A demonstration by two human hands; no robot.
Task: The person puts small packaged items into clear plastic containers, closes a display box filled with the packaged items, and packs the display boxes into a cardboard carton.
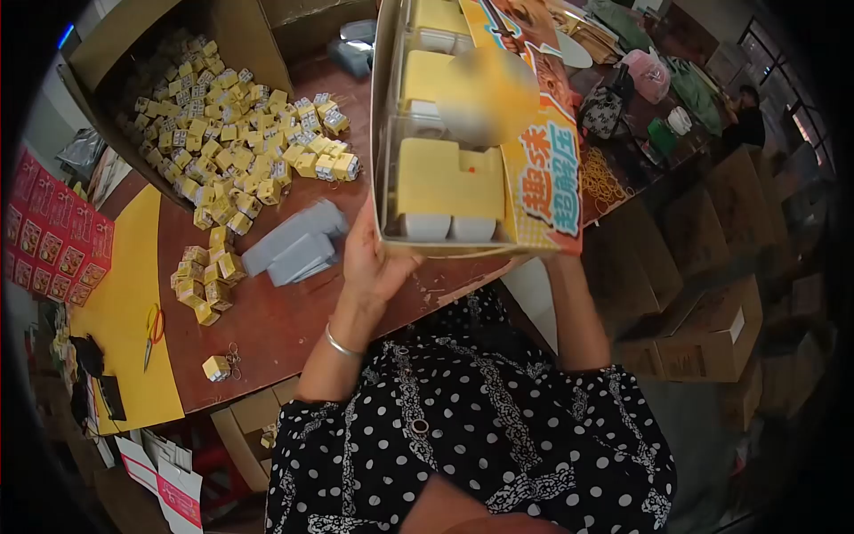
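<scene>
Raised in front of me is a printed display box (543,200) with a clear front, holding several yellow-and-white block-shaped pieces (449,182). A blurred round patch covers part of its printed face. My left hand (382,262), with a silver bangle on the wrist, is closed on the box's lower left corner. My right hand (560,263) is at the lower right, its fingers hidden behind the box. On the table to the left lie a pile of small yellow-and-white cube keychains (222,133), a smaller heap of them (207,274) and a single cube keychain (216,368).
Clear plastic sleeves (298,245) lie on the red-brown table (267,329). An open carton (280,44) surrounds the pile. Scissors (153,336) rest on yellow sheet. Rubber bands (605,178) and bags (645,76) are at right, with cardboard cartons (712,329) below. Another person (745,120) sits far right.
</scene>
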